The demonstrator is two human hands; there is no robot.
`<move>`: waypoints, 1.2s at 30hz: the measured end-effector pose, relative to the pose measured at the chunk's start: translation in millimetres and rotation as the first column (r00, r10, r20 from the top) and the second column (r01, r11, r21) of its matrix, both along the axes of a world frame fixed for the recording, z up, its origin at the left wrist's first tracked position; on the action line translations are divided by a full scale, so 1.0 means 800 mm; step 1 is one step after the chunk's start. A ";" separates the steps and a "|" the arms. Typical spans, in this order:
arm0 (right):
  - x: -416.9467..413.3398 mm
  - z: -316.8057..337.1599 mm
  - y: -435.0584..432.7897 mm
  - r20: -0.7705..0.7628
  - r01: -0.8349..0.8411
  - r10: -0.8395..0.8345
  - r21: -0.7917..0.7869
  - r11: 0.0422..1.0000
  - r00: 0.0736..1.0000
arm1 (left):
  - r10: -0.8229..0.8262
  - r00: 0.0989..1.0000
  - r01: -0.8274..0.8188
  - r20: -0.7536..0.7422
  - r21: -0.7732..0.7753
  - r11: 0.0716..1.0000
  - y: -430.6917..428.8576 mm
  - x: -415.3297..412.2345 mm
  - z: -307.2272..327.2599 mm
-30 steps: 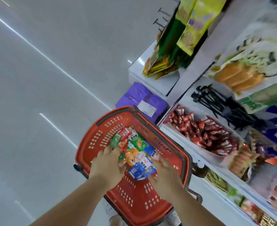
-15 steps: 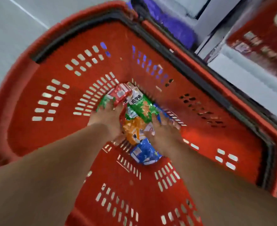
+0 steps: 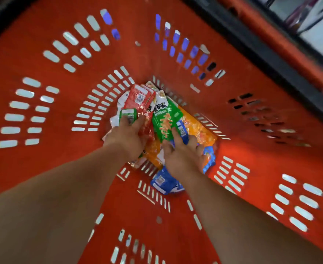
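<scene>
Your left hand (image 3: 126, 138) curls round the snack packets (image 3: 166, 121) at the bottom of the red basket (image 3: 42, 168). Your right hand (image 3: 184, 156) seems to press flat on them, though blur hides its fingers. The slick packets may slide apart if you lift now, and the blue packet (image 3: 164, 182) near you could be left behind.

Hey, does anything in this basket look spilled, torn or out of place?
The snack packets lie in a jumbled heap on the floor of the red basket, overlapping at odd angles, under the left hand and right hand. That's untidy, but none looks torn or spilled; the basket looks whole.
</scene>
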State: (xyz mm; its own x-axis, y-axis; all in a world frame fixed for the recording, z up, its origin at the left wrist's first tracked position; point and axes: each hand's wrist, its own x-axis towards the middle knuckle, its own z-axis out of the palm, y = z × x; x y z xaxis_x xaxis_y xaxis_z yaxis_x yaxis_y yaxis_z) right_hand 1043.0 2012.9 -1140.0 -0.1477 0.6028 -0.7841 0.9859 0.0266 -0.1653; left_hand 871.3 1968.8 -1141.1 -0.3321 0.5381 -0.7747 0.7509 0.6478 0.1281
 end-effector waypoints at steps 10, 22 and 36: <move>0.037 -0.036 0.036 -0.066 0.389 -0.384 0.086 0.917 0.921 | 0.563 0.825 -0.557 -0.051 0.094 0.825 0.033 -0.008 -0.035; 0.016 -0.048 0.014 -0.150 0.759 -0.753 -0.023 0.650 0.640 | 0.656 0.755 -0.656 0.012 0.009 0.755 0.031 0.044 -0.031; 0.002 -0.027 0.026 -0.365 0.566 -0.576 -0.146 0.811 0.731 | 0.613 0.776 -0.628 0.146 0.102 0.771 0.010 0.072 -0.012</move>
State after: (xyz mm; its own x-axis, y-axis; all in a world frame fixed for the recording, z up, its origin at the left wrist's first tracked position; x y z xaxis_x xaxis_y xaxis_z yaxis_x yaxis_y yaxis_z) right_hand 1044.7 2033.9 -1161.3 -0.0652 0.6524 -0.7551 0.6728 -0.5301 -0.5161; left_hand 928.6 1976.9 -1150.9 -0.5569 0.3439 -0.7561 0.1697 0.9382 0.3018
